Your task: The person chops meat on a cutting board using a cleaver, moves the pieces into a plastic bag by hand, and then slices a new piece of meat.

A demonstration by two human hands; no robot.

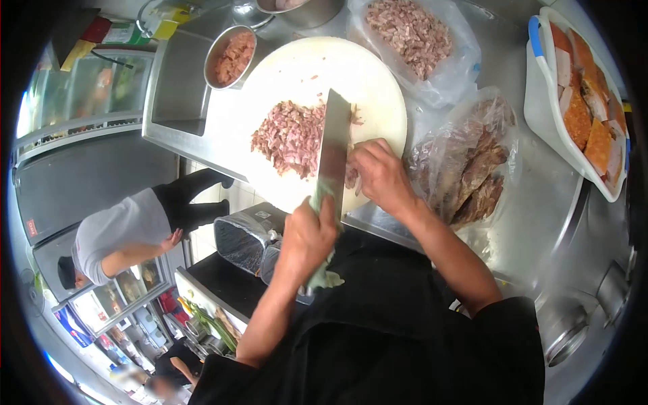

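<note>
Head view: A kitchen worker chops meat [290,135] on a round white board [283,74] set on a steel counter [526,223]. The left hand [307,236], at 6 o'clock of the board, is closed tight round the cloth-wrapped handle of a cleaver [334,145], whose broad blade stands across the board's middle. The right hand [379,174], at 4 o'clock of the board and just beside the blade, has its fingers curled down, pinning the uncut end of the meat against the board.

The work looks to be mid-chop, with most of the meat already diced. The next cut calls for the curled fingers to keep clear of the edge while the blade comes down close beside them.

The meat is pink and reddish, cut into small rough cubes, heaped left of the blade from the board's centre toward 9 o'clock. What lies under the right hand is mostly hidden.

Around the board: a metal bowl [233,57] of orange-pink pieces at 11 o'clock, a clear bag [412,34] of more diced meat at 1 o'clock, a second bag [472,169] of dark cooked cuts at 3 o'clock and, beyond it, a white tray [540,101] of crisp-skinned slabs. A co-worker [128,229] in a grey shirt bends at the far left.
</note>
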